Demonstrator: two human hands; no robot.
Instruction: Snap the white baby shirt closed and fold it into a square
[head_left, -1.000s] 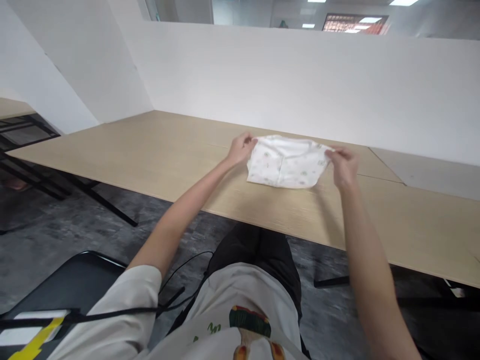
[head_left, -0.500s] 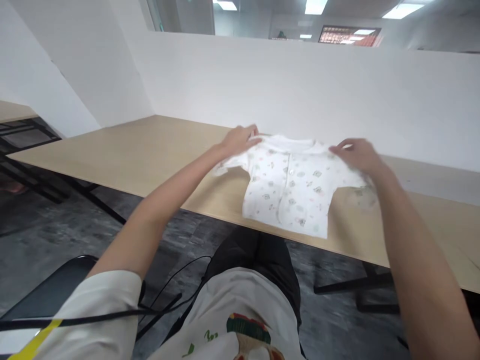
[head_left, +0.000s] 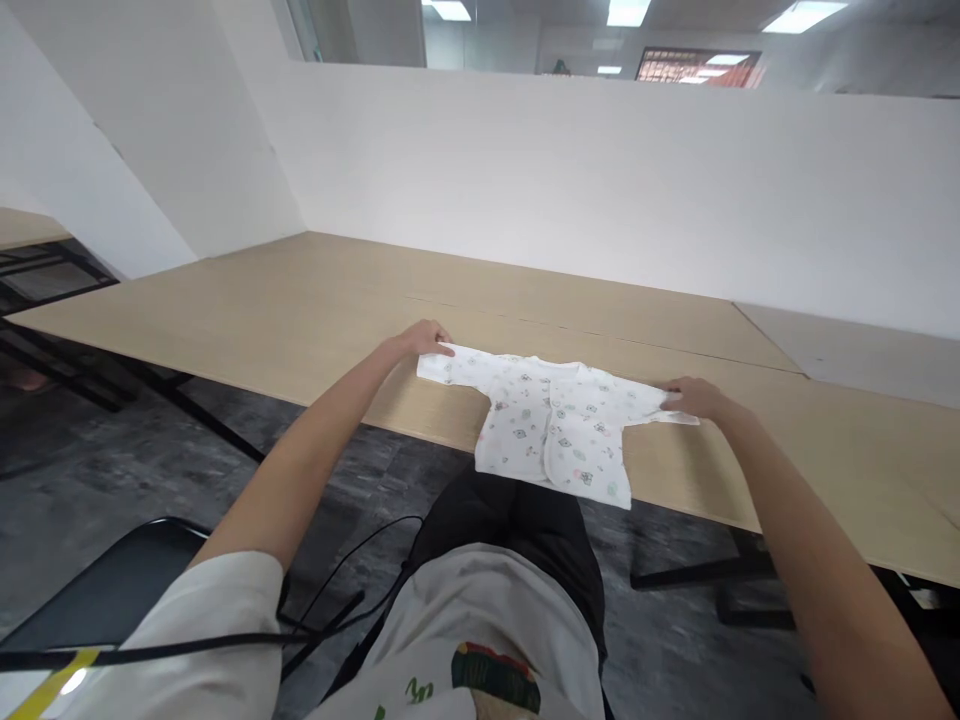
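Observation:
A small white baby shirt (head_left: 517,425) with a scattered print and a front opening lies spread on the light wooden table, sleeves stretched to both sides. Its lower hem reaches over the table's front edge. My left hand (head_left: 424,338) is closed on the upper edge of the left-side sleeve near its cuff. At the other sleeve, my right hand (head_left: 696,397) has its fingers closed on the cloth close to the end; the fingertips are partly hidden.
The wooden table (head_left: 247,300) runs along a white wall (head_left: 510,170), with a grey panel (head_left: 862,345) at the right. A dark chair (head_left: 112,580) stands at lower left, and a black cable (head_left: 352,545) hangs beside my legs.
The shirt has come down and nearer to me, onto the table. Both hands have moved from its shoulders to the sleeves, which are now stretched outward.

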